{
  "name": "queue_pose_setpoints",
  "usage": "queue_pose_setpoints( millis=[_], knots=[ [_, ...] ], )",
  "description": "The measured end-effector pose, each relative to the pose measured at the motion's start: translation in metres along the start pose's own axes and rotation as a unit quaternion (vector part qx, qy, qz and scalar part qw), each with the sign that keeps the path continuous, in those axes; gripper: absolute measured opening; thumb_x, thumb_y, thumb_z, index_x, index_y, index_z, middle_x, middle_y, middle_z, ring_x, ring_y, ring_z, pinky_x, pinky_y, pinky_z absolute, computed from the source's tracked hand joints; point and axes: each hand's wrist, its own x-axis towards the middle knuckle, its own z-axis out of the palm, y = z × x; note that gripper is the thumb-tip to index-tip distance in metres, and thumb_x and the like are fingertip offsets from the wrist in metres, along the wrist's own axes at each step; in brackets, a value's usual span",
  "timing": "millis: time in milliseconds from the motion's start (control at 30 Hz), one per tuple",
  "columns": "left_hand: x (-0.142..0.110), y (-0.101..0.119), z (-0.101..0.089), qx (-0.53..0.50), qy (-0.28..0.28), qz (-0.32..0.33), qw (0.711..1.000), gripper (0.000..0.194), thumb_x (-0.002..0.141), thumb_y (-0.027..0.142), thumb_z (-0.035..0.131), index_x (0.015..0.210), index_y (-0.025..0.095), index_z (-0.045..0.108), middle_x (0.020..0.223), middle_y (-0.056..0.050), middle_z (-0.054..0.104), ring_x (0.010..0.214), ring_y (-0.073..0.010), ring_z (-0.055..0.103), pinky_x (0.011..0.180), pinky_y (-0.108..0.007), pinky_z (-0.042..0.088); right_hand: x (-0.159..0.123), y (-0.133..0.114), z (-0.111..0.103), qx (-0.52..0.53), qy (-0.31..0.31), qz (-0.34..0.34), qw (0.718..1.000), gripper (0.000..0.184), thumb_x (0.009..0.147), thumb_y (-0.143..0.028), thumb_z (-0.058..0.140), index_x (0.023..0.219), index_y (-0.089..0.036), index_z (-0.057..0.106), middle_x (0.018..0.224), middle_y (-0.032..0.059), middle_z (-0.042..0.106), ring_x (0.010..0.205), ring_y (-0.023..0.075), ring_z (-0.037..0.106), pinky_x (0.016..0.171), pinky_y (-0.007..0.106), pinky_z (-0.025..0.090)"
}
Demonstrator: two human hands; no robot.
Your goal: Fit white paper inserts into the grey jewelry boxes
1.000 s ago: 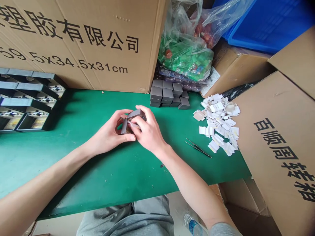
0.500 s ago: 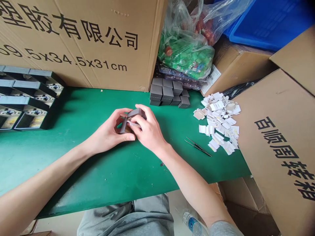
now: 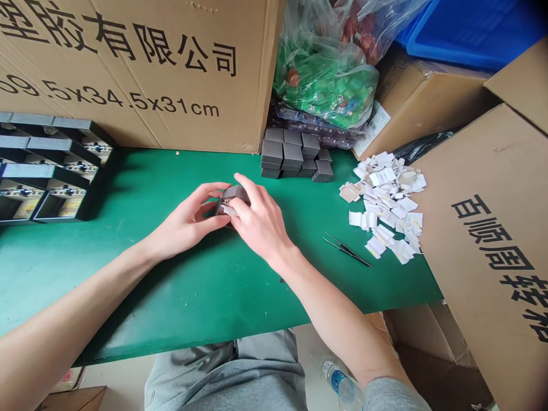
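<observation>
A small dark grey box (image 3: 235, 194), its lid raised, is held between my two hands over the green table (image 3: 205, 308). My left hand (image 3: 182, 225) grips its left side, with the thumb at the near edge. Across the right side lies my right hand (image 3: 263, 228), its index finger and thumb reaching into the open box. Something pale shows inside under these fingers, too covered to name. Beyond the hands stand several closed grey boxes (image 3: 292, 155) in a stack. A pair of tweezers (image 3: 347, 249) lies on the table to the right.
Scraps of white paper (image 3: 387, 214) are heaped at the right, beside a large carton (image 3: 483, 171). Open black boxes (image 3: 60, 202) stand in rows at the left. Another carton (image 3: 141, 74) walls the back, next to a bag of green pieces (image 3: 327, 85). Overhead right sits a blue crate (image 3: 462, 34).
My left thumb has moved up and inward, closer to the right fingers. The held box is turned slightly and more covered. The whole view has shifted a little.
</observation>
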Motion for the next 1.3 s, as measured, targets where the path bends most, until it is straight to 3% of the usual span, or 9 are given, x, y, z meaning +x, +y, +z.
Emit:
queue_pose_setpoints(
  millis=[133,300,633,833,1033,1200,1300],
  knots=[
    [0.001,0.001,0.005,0.017,0.035,0.002,0.999,0.051,0.083,0.036,0.079,0.13,0.024,0.063,0.124,-0.008,0.067,0.106,-0.0258,0.071,0.087,-0.036,0.065,-0.001,-0.001,0.003,0.005,-0.004,-0.005,1.0,0.014,0.105,-0.021,0.055,0.1,-0.023,0.068,0.158,0.0093,0.053,0.129,0.0302,0.062,0.102,0.05,0.063],
    [0.001,-0.001,0.01,0.056,0.078,0.023,0.995,0.041,0.086,0.034,0.075,0.123,0.022,0.066,0.115,-0.007,0.071,0.104,-0.0243,0.071,0.092,-0.038,0.063,0.0,-0.006,0.001,-0.006,-0.013,-0.006,1.0,0.015,0.104,-0.018,0.055,0.1,-0.022,0.069,0.157,0.01,0.055,0.127,0.0302,0.063,0.101,0.048,0.063],
    [0.0,-0.003,0.012,0.086,0.113,0.023,0.99,0.04,0.084,0.043,0.081,0.114,0.024,0.064,0.112,-0.005,0.071,0.095,-0.0223,0.071,0.088,-0.037,0.063,-0.001,-0.013,0.003,-0.008,-0.025,0.003,1.0,0.018,0.102,-0.013,0.054,0.095,-0.023,0.067,0.158,0.0091,0.052,0.135,0.0352,0.06,0.105,0.056,0.06],
    [0.001,0.0,0.012,0.041,0.114,-0.007,0.993,0.038,0.079,0.029,0.077,0.114,0.023,0.063,0.109,-0.004,0.072,0.081,-0.0183,0.072,0.074,-0.033,0.064,0.001,-0.016,-0.004,0.008,0.011,-0.031,0.999,0.021,0.107,-0.017,0.048,0.1,-0.025,0.067,0.154,0.0077,0.057,0.135,0.0305,0.06,0.11,0.053,0.059],
    [-0.001,0.006,0.016,-0.02,0.114,-0.038,0.992,0.043,0.074,0.025,0.08,0.113,0.02,0.062,0.113,-0.006,0.071,0.081,-0.02,0.075,0.071,-0.035,0.067,0.001,-0.007,-0.002,0.06,0.072,-0.023,0.995,0.014,0.107,-0.025,0.051,0.118,-0.025,0.06,0.143,0.0107,0.062,0.131,0.0262,0.063,0.106,0.042,0.062],
    [0.0,0.006,0.015,-0.011,0.107,-0.033,0.994,0.043,0.076,0.029,0.082,0.114,0.019,0.064,0.109,-0.006,0.072,0.081,-0.0211,0.076,0.074,-0.038,0.067,-0.001,0.004,0.009,0.092,0.072,0.036,0.993,0.041,0.107,-0.031,0.053,0.147,-0.026,0.046,0.139,0.0128,0.064,0.121,0.0246,0.069,0.098,0.036,0.064],
    [0.0,0.004,0.014,0.009,0.108,-0.027,0.994,0.042,0.078,0.029,0.081,0.116,0.02,0.066,0.108,-0.006,0.072,0.082,-0.0215,0.075,0.075,-0.037,0.066,-0.001,0.005,0.01,0.083,0.052,0.05,0.994,0.042,0.108,-0.034,0.051,0.149,-0.027,0.047,0.132,0.0102,0.069,0.11,0.0236,0.073,0.093,0.033,0.064]
  ],
)
